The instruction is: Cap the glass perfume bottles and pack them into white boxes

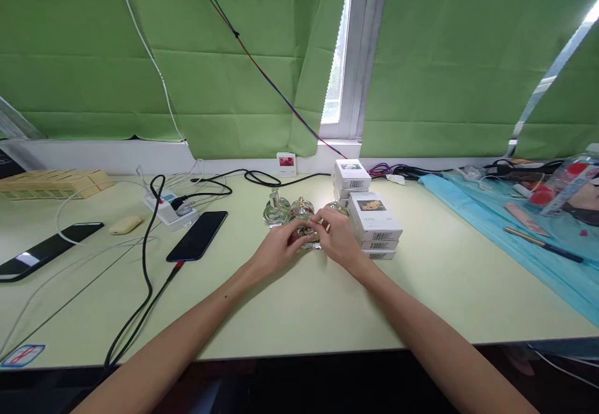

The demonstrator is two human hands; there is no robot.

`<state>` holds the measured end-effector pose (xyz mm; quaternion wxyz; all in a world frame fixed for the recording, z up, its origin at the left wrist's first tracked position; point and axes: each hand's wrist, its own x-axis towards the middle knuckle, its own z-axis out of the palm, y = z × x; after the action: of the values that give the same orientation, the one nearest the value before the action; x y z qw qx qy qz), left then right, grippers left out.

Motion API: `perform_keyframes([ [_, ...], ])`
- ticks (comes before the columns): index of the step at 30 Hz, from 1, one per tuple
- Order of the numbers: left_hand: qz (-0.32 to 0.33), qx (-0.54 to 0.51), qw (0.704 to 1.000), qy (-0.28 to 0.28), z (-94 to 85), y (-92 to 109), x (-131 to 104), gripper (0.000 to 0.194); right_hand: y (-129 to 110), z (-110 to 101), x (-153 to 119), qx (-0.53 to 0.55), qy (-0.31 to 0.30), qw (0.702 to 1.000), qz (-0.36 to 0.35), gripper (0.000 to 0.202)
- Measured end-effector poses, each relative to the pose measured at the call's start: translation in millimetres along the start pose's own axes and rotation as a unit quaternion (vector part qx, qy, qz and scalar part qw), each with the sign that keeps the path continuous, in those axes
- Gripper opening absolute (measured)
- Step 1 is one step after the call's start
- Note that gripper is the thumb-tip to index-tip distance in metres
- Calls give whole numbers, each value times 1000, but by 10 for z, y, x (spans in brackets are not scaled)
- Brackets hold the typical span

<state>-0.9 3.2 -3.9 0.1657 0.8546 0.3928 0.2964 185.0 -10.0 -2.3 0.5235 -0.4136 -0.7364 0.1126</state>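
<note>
Several small glass bottles stand together near the middle of the table [281,314]. One clear bottle [276,209] is just left of my hands, and another with a gold-coloured top [302,207] is right behind them. My left hand [284,246] and my right hand [336,234] meet at a glass bottle in front, fingers bent around it from both sides and partly hiding it. Close to my right hand is a stack of white boxes [375,217] with a food picture on top. A second white stack [352,177] rises behind it.
A phone [197,236] on a cable lies left beside a white power strip [171,209]. Further left are another dark phone [51,250] and a yellow slatted block [53,184]. Blue plastic sheeting [496,226] with a pen [543,244] covers the right side.
</note>
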Motion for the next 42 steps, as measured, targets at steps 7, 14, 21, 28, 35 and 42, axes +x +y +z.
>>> perform_keyframes([
  [7, 1, 2, 1000, 1, 3, -12, -1, 31, 15, 14, 6, 1, 9, 1000, -2, 17],
  [14, 2, 1, 1000, 3, -3, -8, -3, 29, 8, 11, 17, -21, 11, 1000, 8, 18],
  [21, 1, 2, 1000, 6, -7, 9, 0, 29, 7, 16, 25, -26, 13, 999, 14, 22],
  [28, -4, -1, 1000, -1, -2, -4, -6, 27, -13, 18, 4, -37, 4, 999, 19, 19],
  [35, -8, -1, 1000, -3, -8, 14, -3, 28, -45, -3, -10, -67, -4, 998, 18, 10],
  [42, -5, 3, 1000, -4, -11, 8, 0, 26, -56, -3, -26, -72, -5, 997, 24, 4],
])
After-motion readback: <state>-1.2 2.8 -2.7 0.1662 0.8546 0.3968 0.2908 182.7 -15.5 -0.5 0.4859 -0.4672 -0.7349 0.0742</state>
